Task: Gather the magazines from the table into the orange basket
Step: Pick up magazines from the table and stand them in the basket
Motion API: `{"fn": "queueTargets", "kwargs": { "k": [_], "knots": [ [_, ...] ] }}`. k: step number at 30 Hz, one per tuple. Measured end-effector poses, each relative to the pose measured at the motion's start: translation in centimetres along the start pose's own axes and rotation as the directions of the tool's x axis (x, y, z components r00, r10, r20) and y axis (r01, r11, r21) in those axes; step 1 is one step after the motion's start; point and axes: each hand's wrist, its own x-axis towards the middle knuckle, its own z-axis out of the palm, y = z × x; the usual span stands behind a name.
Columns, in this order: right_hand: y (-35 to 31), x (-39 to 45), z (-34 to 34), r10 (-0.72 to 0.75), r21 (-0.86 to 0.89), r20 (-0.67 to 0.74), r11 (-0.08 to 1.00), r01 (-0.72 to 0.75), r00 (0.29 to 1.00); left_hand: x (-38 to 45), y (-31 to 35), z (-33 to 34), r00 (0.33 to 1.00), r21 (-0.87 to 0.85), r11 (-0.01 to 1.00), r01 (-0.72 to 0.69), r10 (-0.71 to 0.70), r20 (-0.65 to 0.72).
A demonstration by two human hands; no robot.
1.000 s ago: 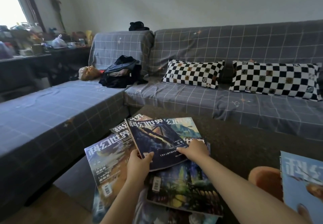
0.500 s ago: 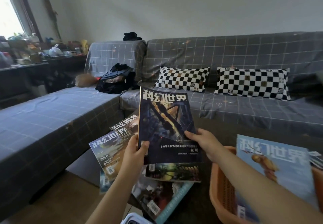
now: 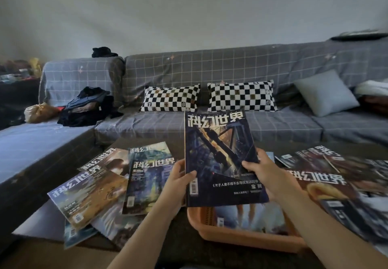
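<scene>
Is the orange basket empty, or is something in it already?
Not empty. The orange basket already has a light blue magazine lying inside it, below the dark magazine that both hands hold.

Two bare forearms, seemingly no sleeves or jewellery.

A grey checked sofa (image 3: pixel 231 69) bears two chequered cushions (image 3: pixel 170 99), a plain cushion (image 3: pixel 326 92) and dark clothes (image 3: pixel 88 109).

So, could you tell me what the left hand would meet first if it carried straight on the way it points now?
The left hand points up and right, and already grips the dark magazine by its lower left edge. Beyond that cover the line seems to lead toward the sofa seat, though depth is unclear.
</scene>
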Motion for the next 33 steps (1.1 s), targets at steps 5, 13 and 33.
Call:
{"fn": "queueTargets", "kwargs": {
  "k": [5, 13, 33],
  "knots": [
    [3.3, -1.1, -5.1, -0.052, -0.388, -0.226, 0.921, -0.041, 0.973, 1.0, -3.0, 4.7, 0.999, 0.167, 0.986, 0.029, -0.034, 0.027],
    [7.3, -2.1, -6.8, -0.101, -0.563, -0.304, 0.821, -0.093, 0.947, 1.1, -5.1, 7.1, 0.996, 0.784, 0.620, 0.039, 0.036, -0.079],
    [7.6, -1.8, -6.8, 0.107, -0.603, -0.282, 0.753, -0.263, 0.953, 1.4, -5.6, 7.0, 0.996, 0.877, 0.481, 0.009, 0.071, -0.049]
  ]
}}
